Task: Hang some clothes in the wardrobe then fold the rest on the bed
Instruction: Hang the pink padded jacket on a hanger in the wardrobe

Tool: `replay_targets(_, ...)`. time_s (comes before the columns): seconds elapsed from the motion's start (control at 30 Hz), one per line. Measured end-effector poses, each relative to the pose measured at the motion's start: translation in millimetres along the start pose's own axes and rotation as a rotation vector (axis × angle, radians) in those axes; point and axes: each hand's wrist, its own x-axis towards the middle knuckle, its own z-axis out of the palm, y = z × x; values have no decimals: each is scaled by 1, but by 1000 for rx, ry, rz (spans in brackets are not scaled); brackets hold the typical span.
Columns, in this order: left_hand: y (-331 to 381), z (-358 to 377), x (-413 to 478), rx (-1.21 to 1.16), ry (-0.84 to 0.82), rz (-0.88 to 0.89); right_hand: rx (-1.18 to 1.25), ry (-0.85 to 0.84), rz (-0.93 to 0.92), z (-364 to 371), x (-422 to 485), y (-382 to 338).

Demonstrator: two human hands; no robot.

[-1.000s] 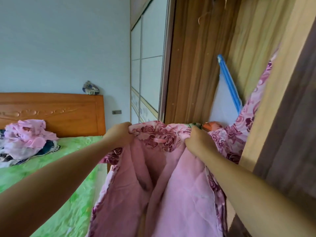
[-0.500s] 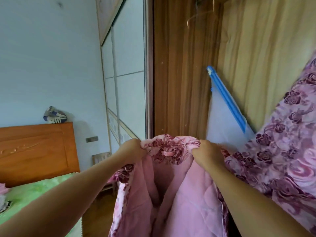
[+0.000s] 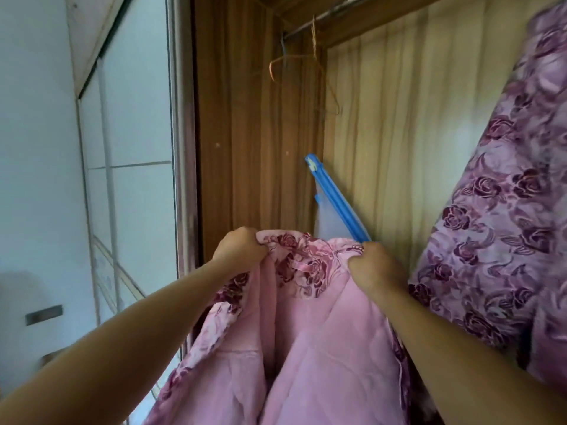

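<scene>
Pink quilted jacket [image 3: 306, 348], rose-printed outside and plain pink inside, hangs open-fronted from both hands, its collar raised before the open wardrobe. The left hand [image 3: 241, 250] grips the jacket's left collar end, fingers curled into the cloth. The right hand [image 3: 376, 268] bunches the right collar end in a closed fist. Between them, at mid-collar, a small pink hanging loop [image 3: 299, 266] shows. No hanger is visible inside the jacket, and I cannot tell whether one sits under the cloth.

Just right of the jacket hangs a second rose-printed garment [image 3: 506, 225], close enough that I cannot tell whether the two touch. Behind the jacket's collar leans a clear bag with a blue edge [image 3: 334, 197]. Well above the jacket, a bare wire hanger [image 3: 302, 75] dangles from the rail [image 3: 337, 13].

The likely trouble is the reach upward. Fetching that hanger would probably need one hand to let go. The freed collar end would then sag, and the padded jacket could slide down out of the other fist. The wire looks thin for so bulky a garment: it may bend, or let one shoulder slip off. On the way up the collar could catch the bag's blue edge, or drag against the neighbouring garment and pull it askew.
</scene>
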Motion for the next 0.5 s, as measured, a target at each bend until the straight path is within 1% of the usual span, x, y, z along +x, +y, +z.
replay_targets(0.23, 46, -7, 107, -130, 86, 165, -120, 249, 3, -53, 87, -3)
replay_targets(0.37, 59, 2, 165, -118, 96, 264, -233, 323, 69, -72, 126, 5)
replay_targets(0.5, 68, 12, 214, -126, 83, 358, -307, 347, 63, -78, 154, 5)
